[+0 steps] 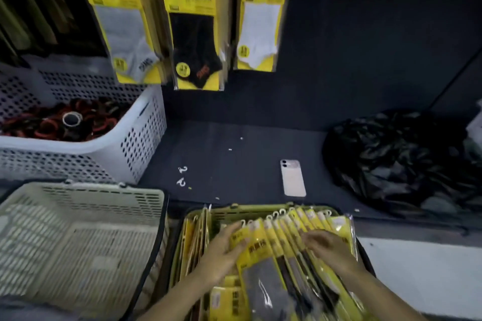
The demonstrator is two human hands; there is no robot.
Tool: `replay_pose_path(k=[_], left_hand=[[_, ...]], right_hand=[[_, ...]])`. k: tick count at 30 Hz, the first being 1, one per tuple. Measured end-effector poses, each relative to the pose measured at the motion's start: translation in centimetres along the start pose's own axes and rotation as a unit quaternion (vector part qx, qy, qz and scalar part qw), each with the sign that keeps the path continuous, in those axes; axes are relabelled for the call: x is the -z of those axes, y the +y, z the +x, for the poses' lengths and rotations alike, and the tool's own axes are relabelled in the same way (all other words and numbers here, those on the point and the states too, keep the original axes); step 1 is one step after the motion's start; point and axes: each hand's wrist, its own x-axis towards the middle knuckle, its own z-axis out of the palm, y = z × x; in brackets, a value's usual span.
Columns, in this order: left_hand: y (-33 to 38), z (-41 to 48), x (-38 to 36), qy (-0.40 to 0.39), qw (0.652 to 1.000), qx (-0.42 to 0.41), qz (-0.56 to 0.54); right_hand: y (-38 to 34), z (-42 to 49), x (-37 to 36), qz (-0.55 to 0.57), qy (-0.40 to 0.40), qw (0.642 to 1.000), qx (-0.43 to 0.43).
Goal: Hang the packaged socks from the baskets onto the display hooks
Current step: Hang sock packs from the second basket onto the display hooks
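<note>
A fanned stack of yellow packaged socks lies in the green basket at the bottom centre. My left hand holds the left edge of the stack, thumb on top. My right hand rests on the packs at the right, fingers curled over them. Three rows of the same yellow packs hang at the top: grey socks, black socks, white socks. The display hooks themselves are out of view.
An empty cream basket stands at the bottom left. Behind it, a white perforated basket holds red and black rings. A phone and loose white plastic hooks lie on the dark shelf. A black plastic bag sits at the right.
</note>
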Motion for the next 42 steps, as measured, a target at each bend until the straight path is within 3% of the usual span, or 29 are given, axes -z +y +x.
replay_pose_path(k=[2,5,8,11,15,19,23,29,37,42], left_hand=[[-1.2,-1.4,-0.5,-0.003,1.000,-0.011,0.013],[-2.4,-1.8,-1.9,-0.021,0.998,0.054,-0.025],[-3.4,-1.6,-3.6,-0.011,0.994,0.076,0.072],[-4.1,-1.8,-4.0,0.001,0.991,0.050,0.123],[-4.2,-2.3,-3.6,0.002,0.997,0.049,0.064],[-2.3,-2.7,-2.9,0.053,0.993,0.028,-0.100],[1.3,-2.8,-1.6,0.040,0.964,0.092,-0.246],[6.0,-3.3,0.9,0.054,0.955,0.029,-0.289],[11.2,-3.1,5.3,0.055,0.953,-0.067,-0.291],[14.8,-3.1,9.5,0.110,0.946,-0.108,-0.284]], right_hand=[[0.5,-0.6,-0.6,-0.036,0.004,0.999,0.026],[0.1,-0.7,-2.1,-0.071,-0.079,0.994,0.013],[0.1,-0.9,-3.8,-0.086,-0.112,0.990,-0.015],[0.1,-1.6,-4.9,-0.050,-0.152,0.985,-0.064],[1.1,-2.1,-5.8,0.014,-0.179,0.980,-0.090],[-0.6,-2.7,-5.0,0.060,-0.128,0.989,-0.035],[-3.5,-3.1,-3.3,0.119,-0.118,0.986,0.018],[-7.0,-4.1,-2.4,0.194,-0.148,0.966,0.084],[-13.7,-5.2,-0.8,0.214,-0.088,0.952,0.201],[-17.9,-5.1,0.8,0.255,-0.080,0.933,0.241]])
